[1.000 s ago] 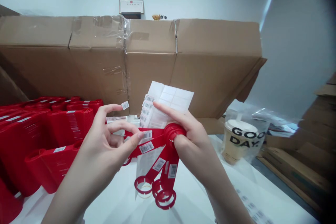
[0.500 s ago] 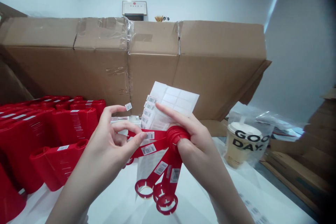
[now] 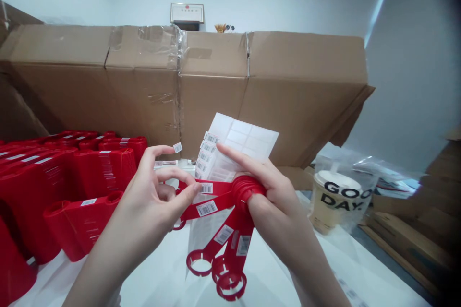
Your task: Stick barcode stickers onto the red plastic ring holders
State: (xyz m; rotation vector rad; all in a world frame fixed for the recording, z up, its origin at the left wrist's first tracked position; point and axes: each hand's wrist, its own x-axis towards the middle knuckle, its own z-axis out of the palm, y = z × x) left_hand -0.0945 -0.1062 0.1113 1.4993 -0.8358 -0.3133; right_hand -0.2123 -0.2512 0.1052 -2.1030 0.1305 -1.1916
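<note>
Left hand (image 3: 154, 196) curled, pinching red plastic strips (image 3: 212, 196) between thumb and fingers; small barcode sticker (image 3: 177, 147) sits at its raised index fingertip. Right hand (image 3: 277, 204) closed around the ring end of the strips, index finger extended across label sheet (image 3: 245, 141) behind them. Relative to the strips: more red plastic pieces (image 3: 97, 172) stand left, paper cup (image 3: 334, 206) in clear bag (image 3: 363, 165) right, cardboard box (image 3: 216, 86) behind.

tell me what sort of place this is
Probably a small stockroom or packing room: large taped cardboard cartons, rows of red plastic pieces, and a sheet of barcode stickers being worked with.
</note>
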